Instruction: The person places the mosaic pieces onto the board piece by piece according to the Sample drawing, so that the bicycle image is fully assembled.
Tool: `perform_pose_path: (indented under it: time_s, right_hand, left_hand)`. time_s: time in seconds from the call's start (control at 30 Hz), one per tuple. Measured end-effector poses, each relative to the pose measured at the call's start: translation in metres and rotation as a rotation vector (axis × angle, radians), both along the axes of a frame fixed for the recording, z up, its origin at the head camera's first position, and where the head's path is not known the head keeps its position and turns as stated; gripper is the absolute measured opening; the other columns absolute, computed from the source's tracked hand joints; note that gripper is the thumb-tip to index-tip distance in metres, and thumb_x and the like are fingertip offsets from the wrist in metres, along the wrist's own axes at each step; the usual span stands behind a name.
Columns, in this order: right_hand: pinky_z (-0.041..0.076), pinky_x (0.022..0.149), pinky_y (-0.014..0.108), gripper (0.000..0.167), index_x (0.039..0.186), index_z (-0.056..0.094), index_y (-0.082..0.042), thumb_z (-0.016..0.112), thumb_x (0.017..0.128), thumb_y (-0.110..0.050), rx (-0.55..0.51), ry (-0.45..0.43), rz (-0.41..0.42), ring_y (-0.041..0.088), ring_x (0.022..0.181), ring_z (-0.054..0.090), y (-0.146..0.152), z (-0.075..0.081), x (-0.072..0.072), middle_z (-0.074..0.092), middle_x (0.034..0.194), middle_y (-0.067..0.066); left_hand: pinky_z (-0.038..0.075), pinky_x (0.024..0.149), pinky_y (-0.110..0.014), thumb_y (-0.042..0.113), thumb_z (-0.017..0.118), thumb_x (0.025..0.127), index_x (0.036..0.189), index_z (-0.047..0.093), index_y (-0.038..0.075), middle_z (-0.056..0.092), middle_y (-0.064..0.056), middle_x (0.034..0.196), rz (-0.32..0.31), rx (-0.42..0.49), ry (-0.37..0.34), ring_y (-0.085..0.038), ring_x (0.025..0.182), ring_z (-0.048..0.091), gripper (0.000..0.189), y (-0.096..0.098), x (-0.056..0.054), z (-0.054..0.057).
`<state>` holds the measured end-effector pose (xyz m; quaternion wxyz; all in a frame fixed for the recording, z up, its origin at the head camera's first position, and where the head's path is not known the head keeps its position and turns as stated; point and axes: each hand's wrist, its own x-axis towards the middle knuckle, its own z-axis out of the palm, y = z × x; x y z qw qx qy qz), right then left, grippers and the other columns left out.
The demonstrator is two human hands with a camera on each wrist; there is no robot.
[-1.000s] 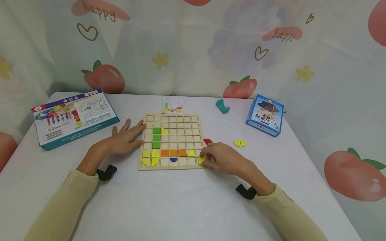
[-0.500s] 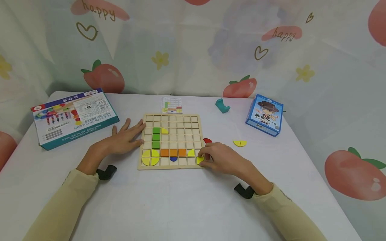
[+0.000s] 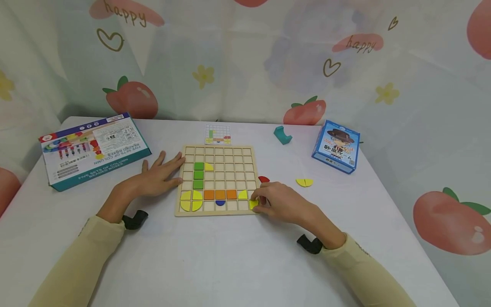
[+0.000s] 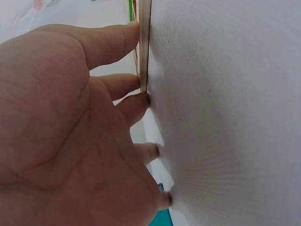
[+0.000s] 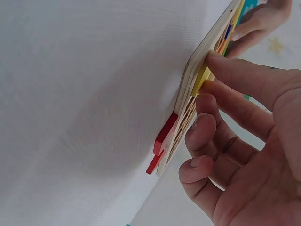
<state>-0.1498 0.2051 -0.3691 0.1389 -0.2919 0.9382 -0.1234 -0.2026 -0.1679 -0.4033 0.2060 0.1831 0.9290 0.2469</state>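
My right hand (image 3: 284, 202) pinches a yellow quarter-circle piece (image 3: 253, 204) between thumb and index finger, at the near right corner of the wooden grid board (image 3: 230, 159). In the right wrist view the yellow piece (image 5: 201, 81) sits low at the board's edge, other fingers loosely curled. My left hand (image 3: 157, 174) lies with spread fingers, its fingertips at the board's left edge. On the board are green squares (image 3: 198, 175), orange squares (image 3: 220, 194), a blue half-circle (image 3: 220, 203) and several yellow quarter-circles (image 3: 186, 205). Red pieces (image 5: 165, 134) lie against its right side, partly hidden in the head view.
A small printed pattern card (image 3: 218, 134) lies behind the board. Two yellow pieces (image 3: 304, 183) rest to the right. Farther back are a teal curved block (image 3: 282, 135) and a blue box (image 3: 338, 147). A larger flat box (image 3: 96, 151) stands at the left.
My right hand has shifted slightly left with the yellow quarter-circle piece, into the board's corner area. The left hand keeps its place at the board's edge.
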Motion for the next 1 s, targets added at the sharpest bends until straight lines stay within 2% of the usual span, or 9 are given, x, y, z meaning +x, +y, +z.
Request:
perform_pose_path:
  time_s: [0.23,0.43,0.6,0.77,1.0]
  right_hand:
    - [0.05,0.076,0.024,0.03,0.12,0.078,-0.015,0.084,0.093,-0.027,0.011,0.002,-0.017,0.009,0.082,0.054,0.001,-0.002,0.001,0.063,0.085,-0.008]
    - [0.049,0.073,0.023,0.03,0.121,0.078,-0.016,0.083,0.093,-0.027,-0.007,-0.003,-0.054,0.01,0.082,0.055,0.009,0.0,0.0,0.065,0.088,-0.008]
    - [0.05,0.069,0.022,0.03,0.123,0.077,-0.014,0.081,0.095,-0.024,-0.034,-0.008,-0.11,0.012,0.081,0.056,0.026,0.006,-0.009,0.066,0.088,-0.005]
    - [0.052,0.07,0.023,0.032,0.125,0.076,-0.011,0.08,0.096,-0.021,-0.044,-0.012,-0.176,0.015,0.082,0.057,0.049,0.012,-0.02,0.067,0.089,-0.001]
    - [0.051,0.068,0.025,0.032,0.125,0.075,-0.008,0.078,0.097,-0.022,-0.043,-0.03,-0.285,0.018,0.084,0.058,0.085,0.008,-0.034,0.068,0.091,0.003]
  left_hand:
    - [-0.018,0.117,-0.085,0.044,0.053,0.109,0.171,0.017,0.015,0.005,-0.014,0.181,0.002,-0.001,-0.007,-0.052,0.162,-0.018,0.078,0.0,0.0,0.0]
    - [-0.018,0.117,-0.085,0.044,0.053,0.109,0.171,0.017,0.015,0.005,-0.014,0.18,0.001,-0.001,-0.001,-0.052,0.163,-0.018,0.077,0.0,0.0,-0.001]
    - [-0.018,0.117,-0.085,0.044,0.052,0.11,0.171,0.016,0.015,0.005,-0.014,0.181,0.001,-0.004,0.0,-0.052,0.163,-0.018,0.077,0.0,-0.001,-0.002]
    - [-0.018,0.117,-0.085,0.044,0.052,0.109,0.171,0.016,0.015,0.004,-0.014,0.181,0.001,-0.009,0.002,-0.052,0.163,-0.018,0.077,0.0,-0.001,-0.002]
    - [-0.018,0.117,-0.085,0.044,0.053,0.109,0.171,0.016,0.015,0.005,-0.014,0.18,0.003,-0.009,0.009,-0.052,0.163,-0.018,0.077,0.0,-0.001,-0.003]
